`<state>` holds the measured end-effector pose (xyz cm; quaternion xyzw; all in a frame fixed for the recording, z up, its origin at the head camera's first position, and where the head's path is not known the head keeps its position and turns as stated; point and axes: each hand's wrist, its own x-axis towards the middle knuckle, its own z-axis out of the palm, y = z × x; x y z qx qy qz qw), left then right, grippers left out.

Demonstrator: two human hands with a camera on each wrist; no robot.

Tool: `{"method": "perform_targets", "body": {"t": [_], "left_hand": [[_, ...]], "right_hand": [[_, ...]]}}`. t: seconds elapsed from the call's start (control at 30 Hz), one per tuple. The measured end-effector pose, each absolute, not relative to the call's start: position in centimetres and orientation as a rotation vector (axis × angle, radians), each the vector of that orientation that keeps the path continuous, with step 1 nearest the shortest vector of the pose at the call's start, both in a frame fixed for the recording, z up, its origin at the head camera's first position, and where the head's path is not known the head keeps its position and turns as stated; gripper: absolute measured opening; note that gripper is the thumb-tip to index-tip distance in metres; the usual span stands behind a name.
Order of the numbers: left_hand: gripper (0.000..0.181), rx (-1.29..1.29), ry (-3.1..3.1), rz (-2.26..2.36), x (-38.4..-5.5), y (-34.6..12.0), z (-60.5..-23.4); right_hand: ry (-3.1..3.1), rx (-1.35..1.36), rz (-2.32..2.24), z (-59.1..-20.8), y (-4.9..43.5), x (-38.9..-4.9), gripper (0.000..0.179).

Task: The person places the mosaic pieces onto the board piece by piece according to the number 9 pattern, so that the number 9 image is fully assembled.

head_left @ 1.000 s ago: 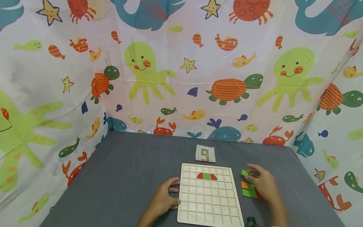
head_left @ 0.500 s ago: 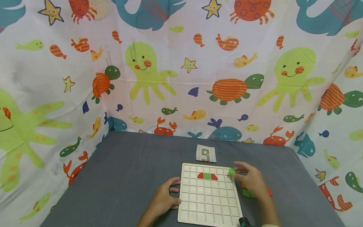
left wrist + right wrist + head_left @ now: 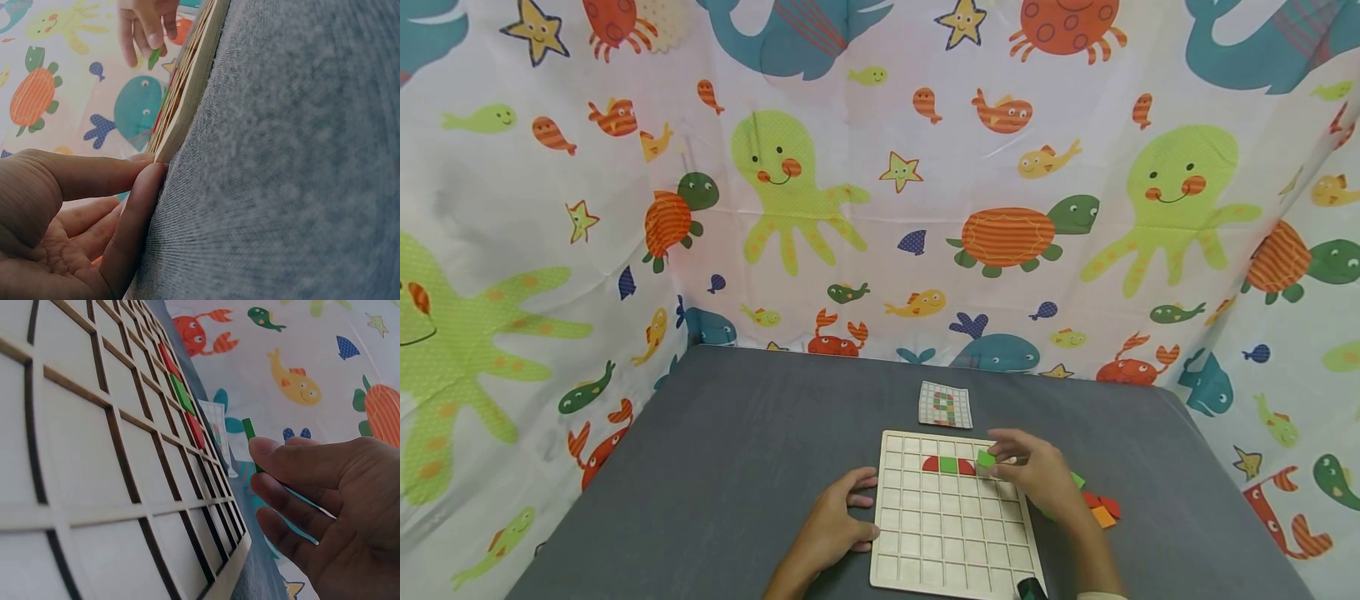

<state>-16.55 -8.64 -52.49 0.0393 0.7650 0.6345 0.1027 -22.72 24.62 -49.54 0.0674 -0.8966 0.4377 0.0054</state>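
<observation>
My right hand pinches a green square tile between thumb and fingers, over the upper right part of a wooden grid board. In the right wrist view the tile is seen edge-on, raised off the board. On the board, a red rounded tile, a green square tile and another red rounded tile form a row near the top. My left hand is at the board's left side; in the left wrist view its thumb and a finger pinch the board's edge.
Right of the board, partly behind my right forearm, lie loose tiles: an orange square, red pieces and a green one. A printed pattern card lies beyond the board on the grey cloth. A patterned curtain surrounds the table.
My right hand has carried the green tile leftward from the loose tiles to over the board's upper right, near the red tile. The left hand has stayed at the board's edge.
</observation>
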Motion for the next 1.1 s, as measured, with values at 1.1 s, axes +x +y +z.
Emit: {"method": "perform_targets", "body": {"t": [1.1], "left_hand": [[0.084, 0.094, 2.253, 1.866, -16.6, -8.6, -52.5]], "right_hand": [[-2.867, 0.477, 1.455, -49.7, 19.0, -22.4, 0.05]]}}
